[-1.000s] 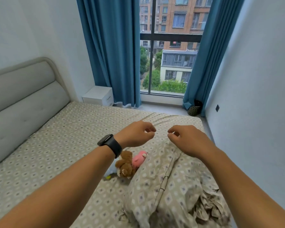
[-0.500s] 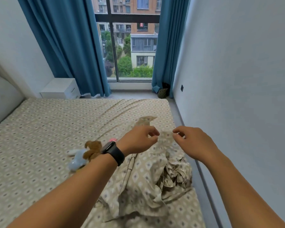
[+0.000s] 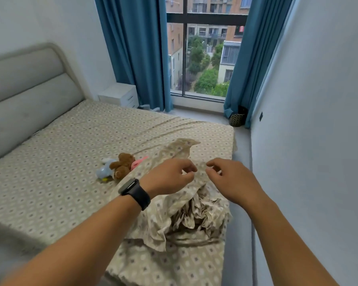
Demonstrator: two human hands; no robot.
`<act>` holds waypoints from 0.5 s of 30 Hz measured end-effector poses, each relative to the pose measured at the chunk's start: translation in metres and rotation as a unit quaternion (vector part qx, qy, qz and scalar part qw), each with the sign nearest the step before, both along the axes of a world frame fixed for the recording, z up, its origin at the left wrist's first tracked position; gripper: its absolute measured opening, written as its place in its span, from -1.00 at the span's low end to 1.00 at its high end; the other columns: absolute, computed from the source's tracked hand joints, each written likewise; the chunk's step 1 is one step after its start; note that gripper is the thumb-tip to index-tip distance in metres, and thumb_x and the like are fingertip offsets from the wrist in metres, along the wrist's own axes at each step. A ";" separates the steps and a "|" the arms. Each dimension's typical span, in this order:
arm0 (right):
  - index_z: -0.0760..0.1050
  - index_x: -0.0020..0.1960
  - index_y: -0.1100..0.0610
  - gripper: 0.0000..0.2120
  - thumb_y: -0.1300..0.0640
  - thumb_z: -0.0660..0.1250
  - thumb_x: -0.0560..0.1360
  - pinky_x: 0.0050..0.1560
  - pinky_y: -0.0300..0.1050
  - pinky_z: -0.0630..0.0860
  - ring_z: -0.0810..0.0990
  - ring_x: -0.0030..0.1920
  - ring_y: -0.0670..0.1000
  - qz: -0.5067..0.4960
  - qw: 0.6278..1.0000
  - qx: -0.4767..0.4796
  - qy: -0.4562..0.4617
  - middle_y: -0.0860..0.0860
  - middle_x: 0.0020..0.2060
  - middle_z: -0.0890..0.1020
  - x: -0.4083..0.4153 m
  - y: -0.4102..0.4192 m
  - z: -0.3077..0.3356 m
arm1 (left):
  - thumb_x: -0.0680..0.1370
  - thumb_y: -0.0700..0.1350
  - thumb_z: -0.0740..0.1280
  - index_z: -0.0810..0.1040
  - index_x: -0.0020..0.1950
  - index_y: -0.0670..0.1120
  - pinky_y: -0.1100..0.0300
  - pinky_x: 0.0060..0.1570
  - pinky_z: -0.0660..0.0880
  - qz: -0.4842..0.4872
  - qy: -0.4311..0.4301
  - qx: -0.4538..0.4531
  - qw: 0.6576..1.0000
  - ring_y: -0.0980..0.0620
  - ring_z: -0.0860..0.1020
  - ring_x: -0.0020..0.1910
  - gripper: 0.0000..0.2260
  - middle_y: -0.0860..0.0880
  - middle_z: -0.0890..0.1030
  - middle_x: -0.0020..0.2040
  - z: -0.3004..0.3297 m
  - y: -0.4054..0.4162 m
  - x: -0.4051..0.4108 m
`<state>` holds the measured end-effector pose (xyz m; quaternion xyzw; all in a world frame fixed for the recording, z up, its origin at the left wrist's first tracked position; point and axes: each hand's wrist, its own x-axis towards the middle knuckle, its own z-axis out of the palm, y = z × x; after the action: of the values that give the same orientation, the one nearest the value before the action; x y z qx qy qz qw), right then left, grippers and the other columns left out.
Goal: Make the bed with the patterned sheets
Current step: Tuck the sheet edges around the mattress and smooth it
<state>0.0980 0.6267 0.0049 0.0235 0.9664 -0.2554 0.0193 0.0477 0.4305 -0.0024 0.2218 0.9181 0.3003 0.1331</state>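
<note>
1. The bed (image 3: pixel 50 182) already wears a fitted patterned sheet, lying fairly flat, with some long creases on the far right side toward the window (image 3: pixel 205 58).
2. A loose patterned cover (image 3: pixel 174 219) lies bunched in a heap on the near right part of the bed, close to the right edge beside the wall. Part of it rises in a peak toward the hands, and a crumpled mass of folds sits under that raised part.
3. The left hand (image 3: pixel 167 178), with a dark watch (image 3: pixel 135 193) on its wrist, has its fingers curled and seems to pinch the cover's upper edge between thumb and fingertips.
4. The right hand (image 3: pixel 229 180) sits just beside it, fingers curled the same way on the same edge. How firm either pinch is, I cannot tell.
5. The cloth looks light, thin and very limp. It will probably sag, fold on itself and trail whatever is tangled below.
6. The best hold is likely the hem or two corners, hands well apart, so the cloth opens out when lifted. A pinch in the middle of an edge would only raise a bundle.
7. Small soft toys (image 3: pixel 118 167) lie just left of the heap, partly under its edge. They may get dragged or covered when the cloth is spread.
</note>
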 end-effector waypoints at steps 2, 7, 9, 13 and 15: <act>0.52 0.31 -0.18 -0.66 -0.21 0.15 0.61 0.07 -0.02 0.58 0.60 0.04 -0.13 0.017 1.000 -0.007 0.011 -0.19 0.12 0.64 0.003 0.003 0.003 | 0.65 0.06 0.27 0.60 0.28 0.08 0.28 0.05 0.47 0.021 0.009 -0.013 1.000 0.17 0.57 0.11 -0.75 0.18 0.60 0.10 0.004 0.004 0.005; 0.52 0.31 -0.18 -0.68 -0.18 0.15 0.63 0.01 -0.07 0.58 0.61 -0.04 -0.17 0.014 1.000 -0.008 0.024 -0.20 0.11 0.63 0.001 0.016 0.007 | 0.65 0.04 0.26 0.59 0.30 0.06 0.26 0.06 0.48 0.014 0.021 -0.015 1.000 0.15 0.58 0.11 -0.73 0.13 0.63 0.17 0.009 0.017 0.006; 0.54 0.29 -0.18 -0.70 -0.18 0.17 0.63 -0.03 -0.10 0.55 0.59 0.00 -0.15 0.012 0.999 -0.002 0.030 -0.22 0.08 0.64 0.000 0.016 0.009 | 0.65 0.04 0.26 0.59 0.31 0.04 0.15 0.13 0.53 0.008 0.026 -0.017 0.999 0.10 0.59 0.14 -0.73 0.09 0.64 0.21 0.011 0.021 0.001; 0.54 0.29 -0.15 -0.70 -0.16 0.18 0.63 0.01 -0.07 0.55 0.59 0.05 -0.13 0.041 0.999 0.013 0.023 -0.20 0.10 0.64 -0.013 0.024 0.008 | 0.65 0.05 0.26 0.59 0.31 0.04 0.05 0.17 0.54 0.041 0.026 -0.002 0.999 0.08 0.59 0.13 -0.73 0.07 0.64 0.21 0.006 0.030 -0.004; 0.54 0.30 -0.15 -0.68 -0.15 0.18 0.62 0.04 -0.04 0.57 0.59 0.07 -0.12 0.058 0.998 0.017 0.027 -0.19 0.12 0.65 -0.029 0.029 0.006 | 0.64 0.06 0.26 0.59 0.29 0.06 0.06 0.16 0.55 0.058 0.017 0.007 0.998 0.12 0.58 0.12 -0.73 0.10 0.64 0.19 0.000 0.032 -0.006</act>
<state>0.0693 0.6555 0.0106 -0.0394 0.9706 -0.2375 0.0074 0.0421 0.4630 -0.0021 0.1738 0.9294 0.3106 0.0983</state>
